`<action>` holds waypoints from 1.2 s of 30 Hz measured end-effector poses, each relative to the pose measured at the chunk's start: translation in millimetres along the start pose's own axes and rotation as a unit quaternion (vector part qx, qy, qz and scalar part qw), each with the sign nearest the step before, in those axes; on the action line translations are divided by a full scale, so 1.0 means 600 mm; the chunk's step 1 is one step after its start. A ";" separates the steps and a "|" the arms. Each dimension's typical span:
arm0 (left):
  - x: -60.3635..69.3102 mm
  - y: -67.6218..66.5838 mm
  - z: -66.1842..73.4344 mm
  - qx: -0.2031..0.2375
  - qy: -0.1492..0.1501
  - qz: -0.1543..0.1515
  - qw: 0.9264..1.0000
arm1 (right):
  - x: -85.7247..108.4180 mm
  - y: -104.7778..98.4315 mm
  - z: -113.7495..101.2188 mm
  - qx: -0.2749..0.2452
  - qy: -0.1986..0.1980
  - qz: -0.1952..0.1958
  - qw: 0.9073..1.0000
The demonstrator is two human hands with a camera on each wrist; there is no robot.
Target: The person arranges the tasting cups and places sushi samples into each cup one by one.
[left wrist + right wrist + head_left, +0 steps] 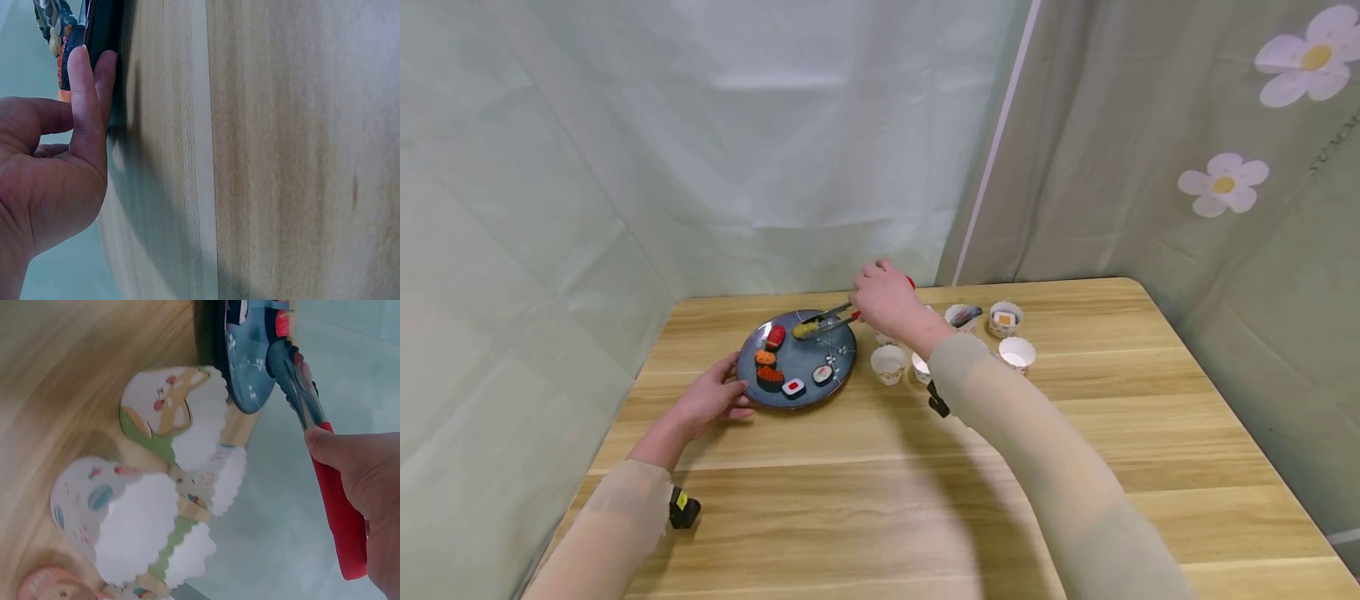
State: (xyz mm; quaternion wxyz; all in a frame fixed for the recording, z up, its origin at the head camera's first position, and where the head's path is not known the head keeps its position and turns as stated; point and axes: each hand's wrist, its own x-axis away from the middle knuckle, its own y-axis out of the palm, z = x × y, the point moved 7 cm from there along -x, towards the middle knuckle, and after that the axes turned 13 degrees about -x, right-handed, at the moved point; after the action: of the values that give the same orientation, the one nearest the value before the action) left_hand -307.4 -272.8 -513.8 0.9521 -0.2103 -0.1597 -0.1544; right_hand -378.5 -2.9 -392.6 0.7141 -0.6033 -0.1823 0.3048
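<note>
A round blue plate [801,360] stands on the table's back left, with several toy sushi pieces along its left and front. Among them are a red-topped piece [775,337], a roe-topped piece [770,378] and a white roll with a red centre [793,387]. My left hand [706,402] holds the plate's left rim. Red-handled metal tongs [340,519] are gripped in my right hand [886,298]. Their tips close around a yellowish sushi piece [805,331] at the plate's back; whether it touches the plate I cannot tell.
Several scalloped paper cups, such as a fox-patterned cup [169,415], cluster right of the plate, partly behind my right arm. One cup [1004,327] contains a white and orange piece; another has a dark striped piece [966,316]. A curtain [820,167] hangs behind the table.
</note>
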 end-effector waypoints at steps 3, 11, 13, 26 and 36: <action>0.000 0.001 0.001 0.000 -0.001 -0.001 1.000 | 0.006 -0.011 0.008 0.007 -0.002 0.003 1.000; -0.004 0.000 0.000 0.002 0.002 0.001 1.000 | 0.032 -0.040 0.040 0.017 0.001 0.018 1.000; -0.005 -0.001 0.000 0.001 0.001 0.003 1.000 | 0.039 -0.046 0.047 0.015 -0.002 0.027 1.000; -0.004 -0.002 -0.005 0.000 -0.002 0.000 1.000 | 0.074 -0.063 0.080 0.020 -0.021 0.061 0.998; -0.007 -0.003 -0.004 0.002 0.000 0.002 1.000 | 0.102 -0.071 0.117 0.025 -0.005 0.045 0.999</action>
State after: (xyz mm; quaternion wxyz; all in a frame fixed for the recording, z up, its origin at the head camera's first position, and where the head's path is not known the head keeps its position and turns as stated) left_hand -311.3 -274.5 -516.5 0.9526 -0.2092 -0.1598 -0.1524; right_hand -367.4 86.4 -343.1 0.7138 -0.5909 -0.1513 0.3441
